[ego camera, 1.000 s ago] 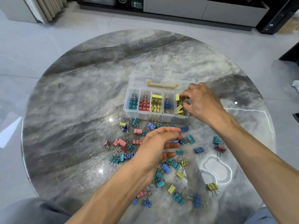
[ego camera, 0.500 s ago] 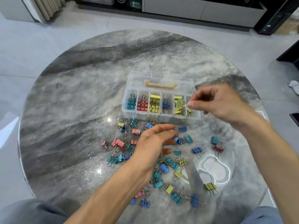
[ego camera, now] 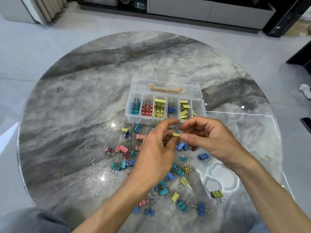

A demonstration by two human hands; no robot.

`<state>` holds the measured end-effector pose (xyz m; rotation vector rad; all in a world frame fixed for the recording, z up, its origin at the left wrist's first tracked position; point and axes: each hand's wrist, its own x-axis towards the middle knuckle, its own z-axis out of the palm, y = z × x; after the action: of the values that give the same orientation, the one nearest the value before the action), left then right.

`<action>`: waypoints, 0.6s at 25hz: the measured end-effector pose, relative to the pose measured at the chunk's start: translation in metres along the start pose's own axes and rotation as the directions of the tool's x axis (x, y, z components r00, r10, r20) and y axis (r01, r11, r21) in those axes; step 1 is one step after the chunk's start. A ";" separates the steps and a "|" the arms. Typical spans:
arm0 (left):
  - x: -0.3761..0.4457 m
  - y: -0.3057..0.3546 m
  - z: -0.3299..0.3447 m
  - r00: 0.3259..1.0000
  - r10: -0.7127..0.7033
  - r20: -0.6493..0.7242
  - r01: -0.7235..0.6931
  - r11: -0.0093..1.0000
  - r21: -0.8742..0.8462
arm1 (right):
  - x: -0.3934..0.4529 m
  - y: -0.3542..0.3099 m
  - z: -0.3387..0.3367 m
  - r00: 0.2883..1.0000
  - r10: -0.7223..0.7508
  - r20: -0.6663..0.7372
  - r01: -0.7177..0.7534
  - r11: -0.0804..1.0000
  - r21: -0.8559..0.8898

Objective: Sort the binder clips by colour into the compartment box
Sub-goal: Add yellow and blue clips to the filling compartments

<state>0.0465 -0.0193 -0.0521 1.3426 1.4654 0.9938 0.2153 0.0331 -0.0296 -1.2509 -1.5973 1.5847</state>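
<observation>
Both hands meet over the loose clips.
The left hand (ego camera: 156, 158) and right hand (ego camera: 210, 140) each pinch one yellow clip (ego camera: 175, 135) in curled fingers, near the box (ego camera: 165, 105).

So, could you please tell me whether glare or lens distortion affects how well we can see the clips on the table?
Head view: bright ceiling-light reflections sit on the glossy table, one cloud-shaped patch beside a yellow clip; the wide lens bows the table rim and floor lines; clips stay readable, and the one between the left hand and right hand is slightly soft.
</observation>
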 end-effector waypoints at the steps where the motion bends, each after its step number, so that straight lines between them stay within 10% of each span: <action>1: -0.001 0.001 0.000 1.000 0.018 0.004 -0.018 0.999 0.028 | 0.000 0.001 0.002 1.000 -0.008 -0.002 0.008 1.000 -0.020; 15: -0.004 0.011 0.000 0.997 0.031 -0.066 -0.031 1.000 0.006 | 0.004 -0.002 -0.019 0.961 0.135 0.239 -0.151 0.987 0.052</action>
<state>0.0502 -0.0221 -0.0410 1.3511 1.5005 1.0642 0.2303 0.0457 -0.0262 -1.2011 -1.6062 1.9248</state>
